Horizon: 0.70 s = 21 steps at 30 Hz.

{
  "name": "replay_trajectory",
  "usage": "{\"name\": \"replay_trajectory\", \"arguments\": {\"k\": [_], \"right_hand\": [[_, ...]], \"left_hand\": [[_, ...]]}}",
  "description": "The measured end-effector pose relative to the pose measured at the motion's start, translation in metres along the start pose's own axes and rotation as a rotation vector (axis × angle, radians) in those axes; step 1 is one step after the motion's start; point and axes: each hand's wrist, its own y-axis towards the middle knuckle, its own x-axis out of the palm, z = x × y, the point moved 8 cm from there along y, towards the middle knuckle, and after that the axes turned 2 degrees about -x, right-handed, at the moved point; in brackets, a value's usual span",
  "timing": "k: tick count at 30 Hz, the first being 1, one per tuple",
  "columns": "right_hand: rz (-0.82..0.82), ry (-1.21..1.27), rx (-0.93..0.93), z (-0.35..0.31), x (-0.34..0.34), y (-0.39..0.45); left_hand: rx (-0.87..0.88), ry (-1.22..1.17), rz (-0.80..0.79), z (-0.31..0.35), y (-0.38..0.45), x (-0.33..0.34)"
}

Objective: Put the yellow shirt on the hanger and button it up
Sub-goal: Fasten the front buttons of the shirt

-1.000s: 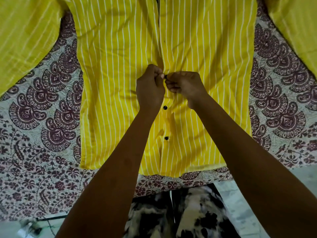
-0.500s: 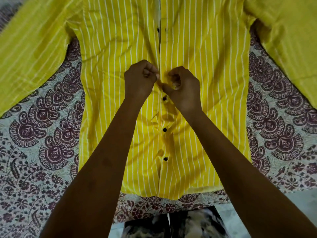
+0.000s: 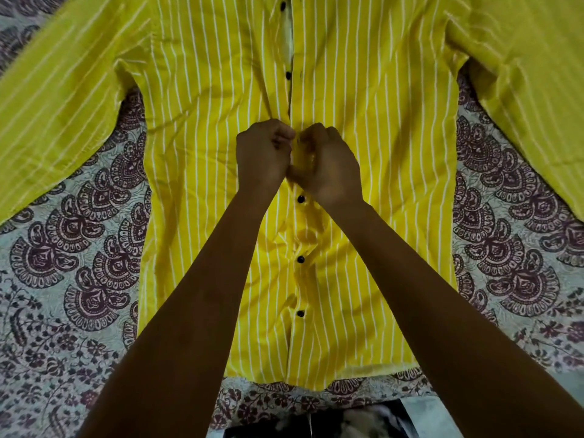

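Observation:
The yellow shirt [image 3: 373, 128] with thin white stripes lies flat, front up, hem toward me. Three black buttons below my hands sit fastened along the placket, the nearest of them the button [image 3: 300, 199]. Above my hands the placket gapes slightly, with two black buttons showing, one being the upper button [image 3: 288, 75]. My left hand [image 3: 264, 154] pinches the left placket edge with curled fingers. My right hand [image 3: 328, 164] pinches the right placket edge, fingertips meeting the left hand's at mid-chest. The button between them is hidden. No hanger shows.
A bedsheet [image 3: 72, 248] with maroon paisley print lies under the shirt. The sleeves [image 3: 53, 99] spread out to both upper corners. My patterned black-and-white clothing [image 3: 357, 420] shows at the bottom edge, in front of the bed's near edge.
Both hands have moved up the placket, away from me, past one more fastened button. The view has tilted so more of the upper shirt and sleeves shows.

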Motion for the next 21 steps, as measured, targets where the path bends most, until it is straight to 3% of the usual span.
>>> {"name": "replay_trajectory", "arguments": {"k": [4, 10, 15, 21], "right_hand": [[0.016, -0.257, -0.007, -0.008, 0.006, 0.004], [0.189, 0.081, -0.009, 0.004, -0.009, -0.004], [0.369, 0.204, 0.099, 0.024, -0.023, -0.016], [0.208, -0.027, -0.083, 0.009, -0.018, -0.013]], "left_hand": [[-0.004, 0.014, 0.009, 0.002, 0.001, -0.002], [0.026, 0.036, -0.074, 0.001, 0.005, -0.001], [0.016, 0.069, -0.056, -0.004, 0.0, 0.004], [0.141, 0.354, -0.003, 0.012, -0.003, 0.009]]}}
